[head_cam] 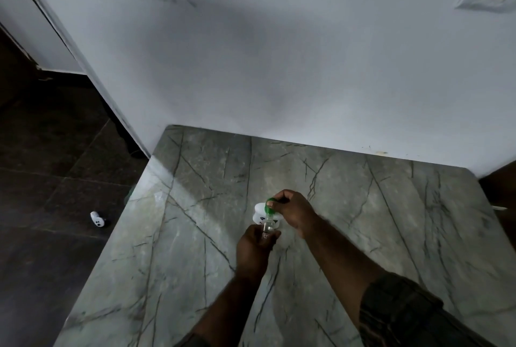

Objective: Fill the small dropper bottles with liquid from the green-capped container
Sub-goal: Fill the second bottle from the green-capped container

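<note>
The left hand (255, 249) kept its grip clamped on a small dropper bottle (267, 229) above the marble desk (363, 221), probably to steady its mouth. The right hand (294, 211), its grip closed on the green-capped container (260, 211) near the cap, held it touching the bottle top.

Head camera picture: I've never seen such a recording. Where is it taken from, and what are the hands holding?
No machine here: a person wears a camera on the head, so it looks down at their own arms. The left hand holds a small clear dropper bottle. The right hand grips the green cap of a white container just beyond the bottle. Both are over a grey veined stone table by a white wall. A small white object lies on the dark floor, left of the table. Whether liquid is flowing is too small to tell.
</note>
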`<state>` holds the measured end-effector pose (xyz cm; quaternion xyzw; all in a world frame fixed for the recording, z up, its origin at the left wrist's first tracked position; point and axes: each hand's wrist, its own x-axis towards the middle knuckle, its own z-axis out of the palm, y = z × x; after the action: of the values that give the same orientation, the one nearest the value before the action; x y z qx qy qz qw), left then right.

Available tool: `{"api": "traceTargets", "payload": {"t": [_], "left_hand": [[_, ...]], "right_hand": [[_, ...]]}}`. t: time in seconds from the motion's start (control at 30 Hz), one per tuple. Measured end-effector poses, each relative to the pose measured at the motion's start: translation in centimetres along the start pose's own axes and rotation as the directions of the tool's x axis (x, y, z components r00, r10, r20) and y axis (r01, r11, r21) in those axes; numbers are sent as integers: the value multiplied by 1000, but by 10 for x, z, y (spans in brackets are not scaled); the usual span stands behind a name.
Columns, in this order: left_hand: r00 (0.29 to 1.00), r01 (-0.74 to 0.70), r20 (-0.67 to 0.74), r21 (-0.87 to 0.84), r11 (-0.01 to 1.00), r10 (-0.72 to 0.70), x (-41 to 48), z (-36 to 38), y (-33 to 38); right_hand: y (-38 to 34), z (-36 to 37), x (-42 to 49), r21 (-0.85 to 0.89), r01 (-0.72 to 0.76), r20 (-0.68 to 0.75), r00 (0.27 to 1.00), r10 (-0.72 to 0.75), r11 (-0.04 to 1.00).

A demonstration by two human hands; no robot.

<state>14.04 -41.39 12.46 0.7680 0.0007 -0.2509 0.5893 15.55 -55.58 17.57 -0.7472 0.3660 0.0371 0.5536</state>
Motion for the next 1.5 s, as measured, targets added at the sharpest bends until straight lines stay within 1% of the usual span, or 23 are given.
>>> {"api": "traceTargets", "payload": {"t": [0.07, 0.23, 0.37, 0.5, 0.67, 0.83, 1.0, 1.17, 1.23, 1.33, 1.5], "left_hand": [[999, -38, 18, 87, 995, 37, 1, -3, -5], [995, -92, 33, 106, 990, 89, 1, -8, -3], [995, -96, 32, 195, 976, 92, -1, -12, 0], [993, -117, 57, 245, 962, 106, 0, -12, 1], [993, -118, 55, 230, 966, 108, -3, -14, 2], [991, -135, 48, 213, 968, 127, -1, -15, 8], [990, -133, 84, 224, 966, 117, 0, -13, 6], [990, -142, 43, 224, 964, 136, 0, -12, 10], [990, -139, 49, 226, 964, 131, 1, -11, 9], [992, -115, 66, 205, 972, 104, 5, -9, 7], [988, -154, 50, 243, 958, 146, 4, -6, 6]], "right_hand": [[5, 2, -1, -36, 14, 2, 1000, -14, 999], [6, 4, -3, -94, 60, -41, 997, -64, 994], [2, 5, -2, -45, 13, -20, 1000, -14, 999], [9, 5, -3, -77, 45, -43, 998, -48, 996], [7, 8, -7, -108, 42, -40, 998, -47, 993], [3, 6, -5, -59, 23, -54, 998, -26, 998], [11, 5, -3, -127, 45, -67, 996, -54, 991], [4, 5, -3, -153, 41, -90, 994, -55, 987], [1, 3, -3, -146, 47, -87, 994, -60, 988], [5, 0, -1, -191, 80, -74, 993, -96, 978], [6, -1, -1, -201, 78, -51, 995, -90, 977]]}}
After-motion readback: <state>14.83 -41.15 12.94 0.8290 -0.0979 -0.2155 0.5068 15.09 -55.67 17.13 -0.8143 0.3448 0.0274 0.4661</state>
